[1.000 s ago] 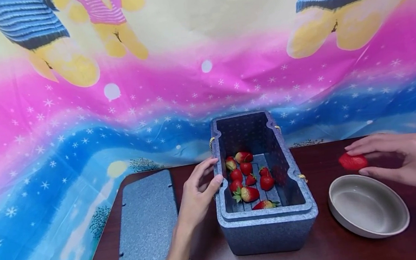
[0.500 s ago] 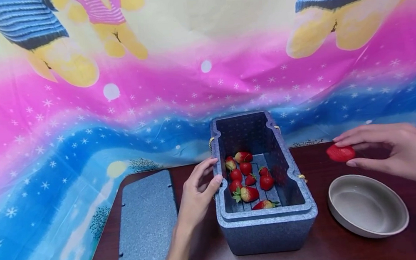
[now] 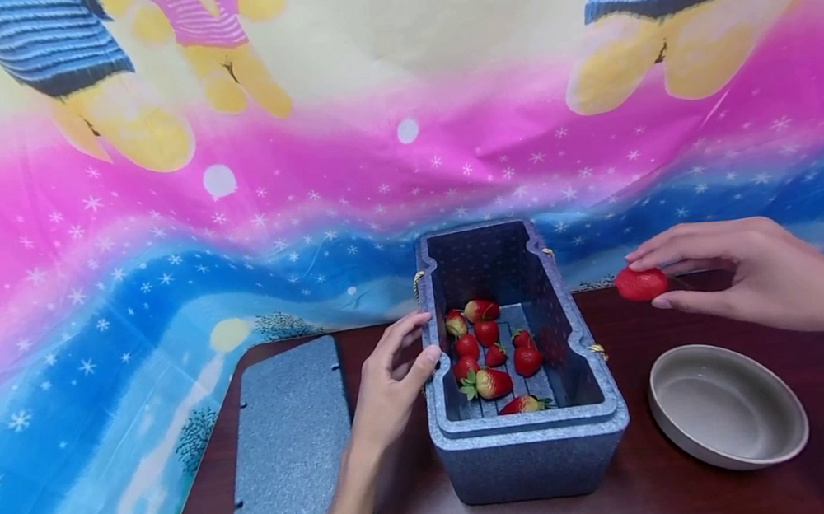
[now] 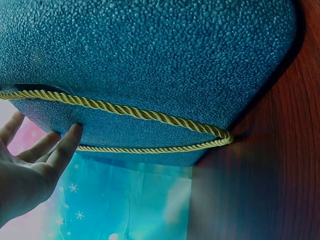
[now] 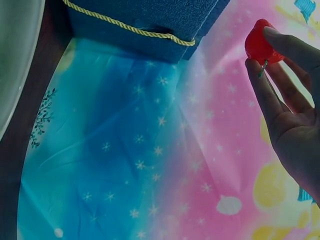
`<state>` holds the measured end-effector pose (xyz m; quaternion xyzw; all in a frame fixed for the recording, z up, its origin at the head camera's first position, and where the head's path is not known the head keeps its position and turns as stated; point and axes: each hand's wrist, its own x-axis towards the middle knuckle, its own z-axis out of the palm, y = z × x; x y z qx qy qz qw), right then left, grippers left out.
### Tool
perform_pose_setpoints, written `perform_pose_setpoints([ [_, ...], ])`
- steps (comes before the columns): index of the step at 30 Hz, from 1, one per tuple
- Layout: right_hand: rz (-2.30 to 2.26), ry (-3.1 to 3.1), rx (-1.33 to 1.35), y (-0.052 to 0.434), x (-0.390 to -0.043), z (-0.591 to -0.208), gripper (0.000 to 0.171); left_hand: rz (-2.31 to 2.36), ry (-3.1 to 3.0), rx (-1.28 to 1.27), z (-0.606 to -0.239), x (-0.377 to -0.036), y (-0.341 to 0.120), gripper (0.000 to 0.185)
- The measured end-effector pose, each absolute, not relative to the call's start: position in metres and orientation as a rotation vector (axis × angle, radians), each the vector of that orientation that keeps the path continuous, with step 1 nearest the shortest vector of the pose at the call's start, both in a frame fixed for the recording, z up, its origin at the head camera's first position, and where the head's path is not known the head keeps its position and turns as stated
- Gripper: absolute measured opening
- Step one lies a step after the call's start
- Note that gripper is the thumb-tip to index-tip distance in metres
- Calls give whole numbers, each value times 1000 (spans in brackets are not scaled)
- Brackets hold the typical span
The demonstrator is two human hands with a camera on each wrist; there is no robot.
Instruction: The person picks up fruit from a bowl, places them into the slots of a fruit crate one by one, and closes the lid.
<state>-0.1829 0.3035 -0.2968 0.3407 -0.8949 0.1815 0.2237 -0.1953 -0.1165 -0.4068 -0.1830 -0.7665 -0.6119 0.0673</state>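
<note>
A red strawberry (image 3: 641, 283) with a thin green stem is pinched between the thumb and fingers of my right hand (image 3: 745, 274), raised behind the bowl and right of the foam box. In the right wrist view the strawberry (image 5: 261, 42) shows at the fingertips. My left hand (image 3: 389, 383) touches the left rim of the grey foam box (image 3: 529, 469); the left wrist view shows its fingers (image 4: 65, 147) against the outer wall beside a gold rope (image 4: 115, 107). Inside the box lie several strawberries (image 3: 489, 383), some red, some pale at the stem end.
A grey-beige round bowl (image 3: 728, 409) stands on the dark wood table right of the box. The flat box lid (image 3: 292, 450) lies at the left. A printed cloth (image 3: 344, 172) hangs behind the table, close to the box's far end.
My right hand has lifted the strawberry up and to the left, away from the area just behind the bowl. The left hand and the box have stayed in place.
</note>
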Motion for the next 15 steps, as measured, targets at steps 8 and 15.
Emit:
perform_pose_setpoints([
  [8,512,-2466,1059,288,-193,-285,77,-1845,-2302,-568,-407,-195,-116,42],
  [15,603,-2438,1162,274,-204,-284,70,-1847,-2299,-561,-408,-195,-117,42],
])
